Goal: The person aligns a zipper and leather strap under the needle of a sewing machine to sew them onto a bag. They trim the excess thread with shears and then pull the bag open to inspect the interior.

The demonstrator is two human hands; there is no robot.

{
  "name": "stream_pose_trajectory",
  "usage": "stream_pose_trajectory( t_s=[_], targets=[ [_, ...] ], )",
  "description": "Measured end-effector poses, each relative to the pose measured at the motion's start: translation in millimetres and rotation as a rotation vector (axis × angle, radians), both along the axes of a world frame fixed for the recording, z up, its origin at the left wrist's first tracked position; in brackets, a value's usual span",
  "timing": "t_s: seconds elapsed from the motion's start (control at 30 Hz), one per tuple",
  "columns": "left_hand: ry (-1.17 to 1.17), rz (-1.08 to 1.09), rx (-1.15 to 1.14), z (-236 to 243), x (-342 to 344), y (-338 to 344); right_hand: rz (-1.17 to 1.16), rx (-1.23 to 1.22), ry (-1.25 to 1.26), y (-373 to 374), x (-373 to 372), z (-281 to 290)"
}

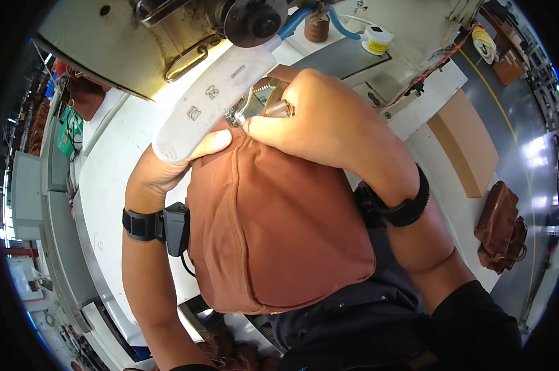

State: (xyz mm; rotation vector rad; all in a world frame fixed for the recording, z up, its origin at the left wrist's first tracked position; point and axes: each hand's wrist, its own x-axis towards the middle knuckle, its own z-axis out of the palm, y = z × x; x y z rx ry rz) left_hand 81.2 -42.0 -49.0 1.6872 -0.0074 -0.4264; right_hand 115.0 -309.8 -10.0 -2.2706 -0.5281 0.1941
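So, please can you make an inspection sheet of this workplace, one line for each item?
Surface: white table, partly hidden.
Work things: brown bag, its edge at the sewing machine.
Clutter: cardboard and a brown bundle at right.
Hands: left hand has its thumb on the bag, other fingers hidden; right hand is curled at its edge.
Cables: blue hose by the machine.
Surroundings: grey floor at right, with bright reflections.

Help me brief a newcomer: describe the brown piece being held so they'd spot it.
Find the white table. At its near side, left hand and right hand grip the large brown piece. Unlike the far-right brown bag, it is held and shows a lengthwise seam.
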Motion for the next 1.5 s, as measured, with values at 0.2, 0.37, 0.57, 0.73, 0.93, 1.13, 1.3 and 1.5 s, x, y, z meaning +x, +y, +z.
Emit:
stream_pose_trajectory(
  t_s=[0.2, 0.37, 0.57, 0.73, 0.93, 1.13, 1.3, 1.5],
  targets=[
    [0.079, 0.138, -0.212, -6, -6, -4, 0.033, 0.044, -0.099, 3, 4, -2],
    [0.075, 0.131, -0.197, -5, -4, -5, 0.055, 0.008, -0.115, 3, 8, 2],
    [0.085, 0.163, -0.288, -9, -7, -6, 0.055, -0.051, -0.079, 6, 15, 5],
    [0.129, 0.199, -0.374, -10, -4, -3, 0.11, -0.088, -0.031, 8, 21, 10],
    [0.181, 0.183, -0.478, -14, 0, 0, 0.163, -0.166, 0.024, 9, 31, 16],
    [0.177, 0.127, -0.491, -20, 5, 4, 0.194, -0.147, 0.116, 10, 39, 16],
    [0.167, 0.134, -0.566, -24, 8, 5, 0.198, -0.23, 0.053, 14, 43, 17],
    [0.103, 0.153, -0.429, -22, 2, 5, 0.173, -0.21, 0.1, 14, 34, 26]
  ],
)
